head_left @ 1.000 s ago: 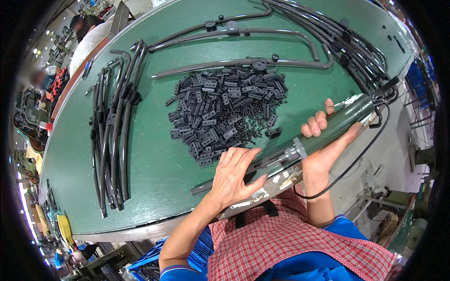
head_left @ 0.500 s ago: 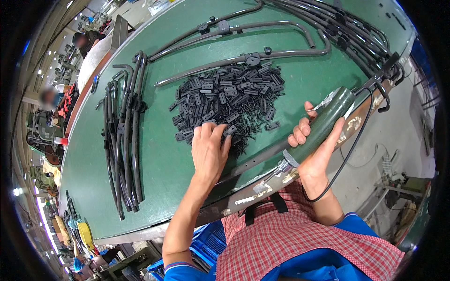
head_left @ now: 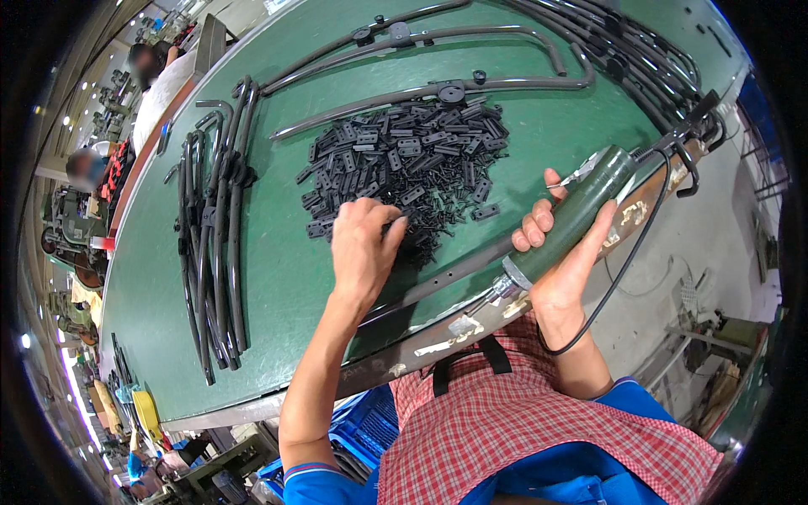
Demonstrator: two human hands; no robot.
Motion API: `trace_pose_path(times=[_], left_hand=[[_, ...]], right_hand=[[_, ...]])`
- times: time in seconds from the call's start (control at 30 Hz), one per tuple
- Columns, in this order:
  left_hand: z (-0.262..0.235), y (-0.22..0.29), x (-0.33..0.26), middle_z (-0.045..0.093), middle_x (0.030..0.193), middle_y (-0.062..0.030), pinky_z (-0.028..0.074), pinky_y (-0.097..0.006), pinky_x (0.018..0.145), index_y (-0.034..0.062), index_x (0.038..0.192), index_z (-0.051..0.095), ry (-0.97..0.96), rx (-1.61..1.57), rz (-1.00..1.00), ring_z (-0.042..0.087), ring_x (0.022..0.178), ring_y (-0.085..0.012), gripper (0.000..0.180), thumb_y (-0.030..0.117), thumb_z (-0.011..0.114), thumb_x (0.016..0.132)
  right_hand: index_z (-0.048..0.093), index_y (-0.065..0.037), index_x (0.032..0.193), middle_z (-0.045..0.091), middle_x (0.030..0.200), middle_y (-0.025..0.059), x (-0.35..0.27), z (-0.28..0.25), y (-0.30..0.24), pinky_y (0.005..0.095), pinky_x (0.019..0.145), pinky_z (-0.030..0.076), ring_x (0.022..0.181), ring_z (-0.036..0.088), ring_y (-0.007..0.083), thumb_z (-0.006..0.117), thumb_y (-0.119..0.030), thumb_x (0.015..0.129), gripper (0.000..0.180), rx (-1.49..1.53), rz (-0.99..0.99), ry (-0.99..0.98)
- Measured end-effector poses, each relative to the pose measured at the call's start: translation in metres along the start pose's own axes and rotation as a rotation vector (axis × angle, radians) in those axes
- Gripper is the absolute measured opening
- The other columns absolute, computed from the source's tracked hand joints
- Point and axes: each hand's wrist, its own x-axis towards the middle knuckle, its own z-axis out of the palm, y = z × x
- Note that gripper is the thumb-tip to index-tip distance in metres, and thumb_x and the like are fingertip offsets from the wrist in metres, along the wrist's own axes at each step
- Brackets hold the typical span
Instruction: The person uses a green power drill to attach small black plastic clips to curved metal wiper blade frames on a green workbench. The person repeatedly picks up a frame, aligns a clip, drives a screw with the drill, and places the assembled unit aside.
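Green table (head_left: 278, 278) in a workshop; left hand (head_left: 364, 248) pinches into the clips (head_left: 404, 160), right hand (head_left: 562, 252) grips the driver (head_left: 581, 215).

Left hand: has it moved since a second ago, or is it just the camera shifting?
Yes. The left hand left the dark tube by the table's near edge, where it rested beside the green power tool, and went forward onto the pile of small black parts.

Green worktable (head_left: 278, 278), grey concrete floor (head_left: 724, 244), machines (head_left: 63, 227) along the left
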Motion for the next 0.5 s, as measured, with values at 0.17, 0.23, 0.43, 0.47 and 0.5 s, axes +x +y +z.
trace_pose_path(times=[0.17,0.23,0.43,0.47,0.5], left_hand=[[-0.027,0.031,-0.029,0.060,0.091,-0.0123,0.046,-0.039,0.075,0.0031,0.090,0.065,0.060,-0.073,0.094,0.055,0.086,-0.0303,0.017,0.007,0.072,0.075],[-0.018,0.046,-0.049,0.060,0.094,-0.0135,0.048,-0.040,0.076,0.0027,0.092,0.064,-0.020,-0.121,0.101,0.056,0.087,-0.0310,0.020,0.007,0.073,0.074],[0.008,0.045,-0.066,0.063,0.095,-0.0156,0.049,-0.038,0.075,0.0005,0.098,0.059,0.004,-0.343,0.041,0.061,0.085,-0.0324,0.023,0.003,0.069,0.077],[0.007,0.045,-0.066,0.063,0.095,-0.0159,0.050,-0.038,0.075,0.0004,0.098,0.059,0.004,-0.355,0.042,0.061,0.084,-0.0325,0.023,0.003,0.069,0.077],[0.008,0.043,-0.067,0.063,0.095,-0.0160,0.050,-0.038,0.075,0.0005,0.098,0.059,0.007,-0.365,0.045,0.061,0.084,-0.0325,0.023,0.003,0.069,0.077]], right_hand=[[0.048,-0.007,0.122,0.043,0.066,0.0000,0.000,-0.002,-0.001,0.0303,0.056,0.038,0.057,0.043,0.0132,0.032,-0.074,0.087,0.078,0.016,0.008,0.001],[0.048,-0.006,0.122,0.043,0.067,-0.0001,0.001,-0.002,0.000,0.0303,0.056,0.038,0.057,0.043,0.0132,0.033,-0.074,0.087,0.078,0.007,0.012,-0.008],[0.048,-0.006,0.122,0.043,0.067,0.0000,0.002,0.002,-0.002,0.0302,0.057,0.038,0.058,0.044,0.0133,0.032,-0.075,0.087,0.079,-0.012,0.000,0.002],[0.048,-0.007,0.122,0.043,0.067,0.0001,0.003,0.005,-0.003,0.0303,0.057,0.038,0.058,0.044,0.0133,0.031,-0.075,0.087,0.079,-0.023,-0.007,-0.006],[0.048,-0.007,0.122,0.043,0.067,0.0002,0.004,0.008,-0.004,0.0304,0.057,0.039,0.058,0.044,0.0133,0.031,-0.076,0.087,0.079,-0.033,-0.014,-0.014]])
